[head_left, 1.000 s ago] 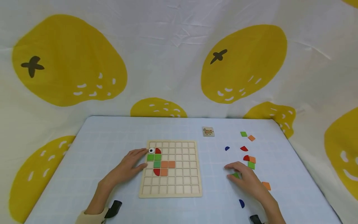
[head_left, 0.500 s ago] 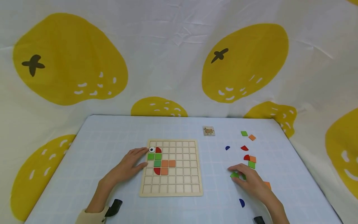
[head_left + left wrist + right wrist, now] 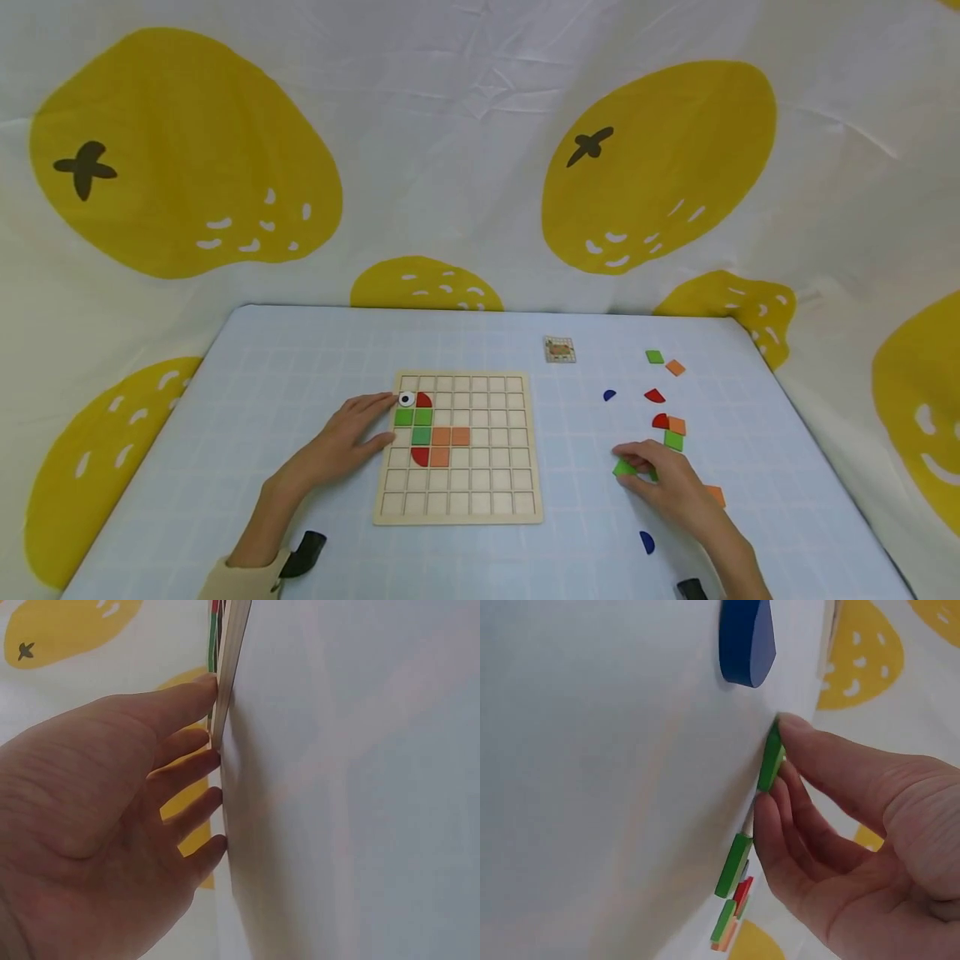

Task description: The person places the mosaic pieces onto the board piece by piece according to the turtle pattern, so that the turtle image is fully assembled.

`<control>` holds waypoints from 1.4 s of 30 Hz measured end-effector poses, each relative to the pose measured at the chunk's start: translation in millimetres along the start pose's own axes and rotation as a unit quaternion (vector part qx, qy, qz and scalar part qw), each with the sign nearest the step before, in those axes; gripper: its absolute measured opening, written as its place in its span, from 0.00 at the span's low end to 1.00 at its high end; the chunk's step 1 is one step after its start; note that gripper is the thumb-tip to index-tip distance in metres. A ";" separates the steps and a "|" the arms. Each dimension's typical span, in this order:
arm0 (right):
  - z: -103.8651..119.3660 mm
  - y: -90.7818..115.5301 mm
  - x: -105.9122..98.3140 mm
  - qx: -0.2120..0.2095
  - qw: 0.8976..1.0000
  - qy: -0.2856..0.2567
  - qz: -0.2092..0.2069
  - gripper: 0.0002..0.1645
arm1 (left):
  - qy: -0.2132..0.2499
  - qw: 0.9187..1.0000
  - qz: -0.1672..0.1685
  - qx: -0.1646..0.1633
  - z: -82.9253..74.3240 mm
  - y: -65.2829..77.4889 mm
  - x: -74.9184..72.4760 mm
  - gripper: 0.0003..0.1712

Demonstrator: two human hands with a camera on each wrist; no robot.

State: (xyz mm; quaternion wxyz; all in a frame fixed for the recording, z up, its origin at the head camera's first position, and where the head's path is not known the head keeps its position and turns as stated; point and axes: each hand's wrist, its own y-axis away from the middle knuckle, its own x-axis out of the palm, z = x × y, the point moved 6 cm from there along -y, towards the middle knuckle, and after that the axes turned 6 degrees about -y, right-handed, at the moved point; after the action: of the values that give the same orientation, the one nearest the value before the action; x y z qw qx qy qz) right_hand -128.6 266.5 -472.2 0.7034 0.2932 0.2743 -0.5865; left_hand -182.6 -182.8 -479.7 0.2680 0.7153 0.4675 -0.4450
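Observation:
My right hand (image 3: 667,483) pinches a green square tile (image 3: 623,469) between thumb and fingers, low over the table on the right. In the right wrist view this tile (image 3: 771,759) is tilted at the fingertips, and a second green tile (image 3: 735,866) lies just beyond the fingers. My left hand (image 3: 341,442) touches the left edge of a wooden grid board (image 3: 487,483) with extended fingers and thumb. On the board's left side sit a round eye piece (image 3: 407,399), red quarter-round pieces (image 3: 420,457), green squares (image 3: 404,417) and orange squares (image 3: 440,457).
A small picture card (image 3: 560,350) lies behind the board's right corner. Loose pieces are scattered at the right: blue half-rounds (image 3: 647,542), red pieces (image 3: 655,396), orange tiles (image 3: 675,367) and green tiles (image 3: 655,357). A patterned cloth (image 3: 480,167) hangs behind the table.
My right thumb and fingers have closed on the green tile, and the hand has shifted slightly right. A second green tile has come into sight under it. My left hand stays at the board.

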 end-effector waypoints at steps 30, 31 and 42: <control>22.4 -20.0 16.2 0.008 0.990 -0.122 -0.075 0.10 | 0.003 1.000 0.001 0.005 0.1 1.0 0.0 0.35; 23.7 -21.3 17.6 0.006 0.989 -0.128 -0.075 0.10 | 0.004 1.000 0.000 0.006 0.3 1.1 0.0 0.35; 39.7 -32.8 36.0 0.014 0.985 -0.161 -0.055 0.09 | 0.004 1.000 0.000 0.008 -0.4 0.7 -0.7 0.35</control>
State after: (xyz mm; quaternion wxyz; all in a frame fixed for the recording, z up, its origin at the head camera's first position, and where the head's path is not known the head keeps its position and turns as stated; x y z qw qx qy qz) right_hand -153.4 208.9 -474.5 0.7008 0.1892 0.1653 -0.6676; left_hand -181.9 -183.0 -478.9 0.2604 0.7190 0.4651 -0.4460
